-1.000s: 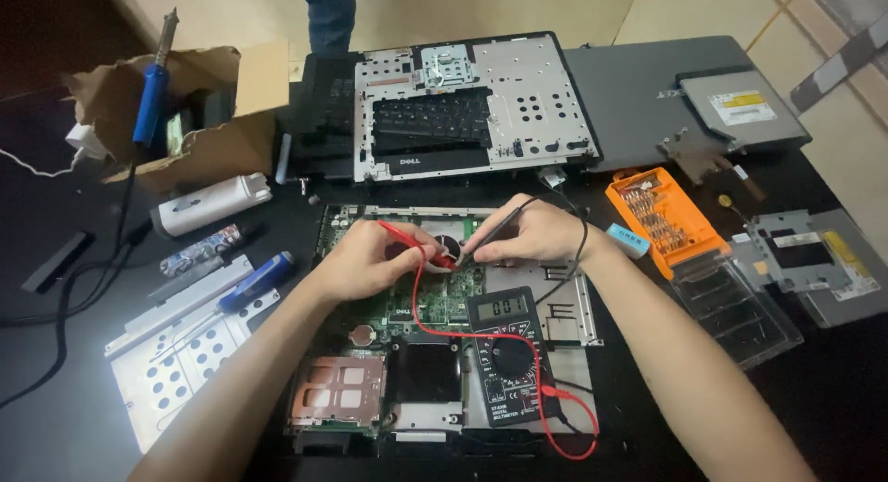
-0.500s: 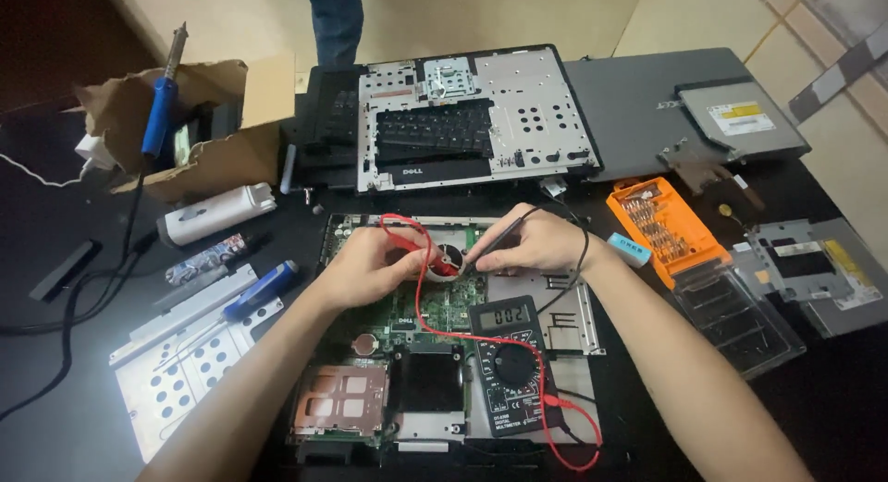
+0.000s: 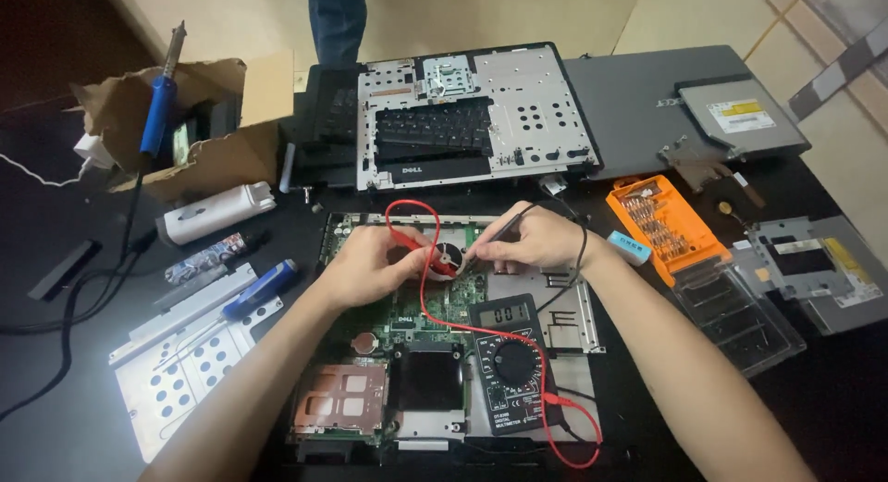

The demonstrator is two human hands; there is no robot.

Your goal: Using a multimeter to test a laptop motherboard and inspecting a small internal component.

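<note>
My left hand [image 3: 365, 265] pinches the red probe [image 3: 413, 242] and my right hand [image 3: 532, 241] pinches the black probe [image 3: 490, 234], fingers closed on each. Both tips meet at the small fan [image 3: 448, 257] on the motherboard [image 3: 416, 306], with the multimeter [image 3: 509, 362] just below.

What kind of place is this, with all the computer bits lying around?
Probably an electronics repair bench. A laptop motherboard lies open on the black table, a multimeter rests on it, and a soldering iron and an orange screwdriver bit set sit nearby.
</note>
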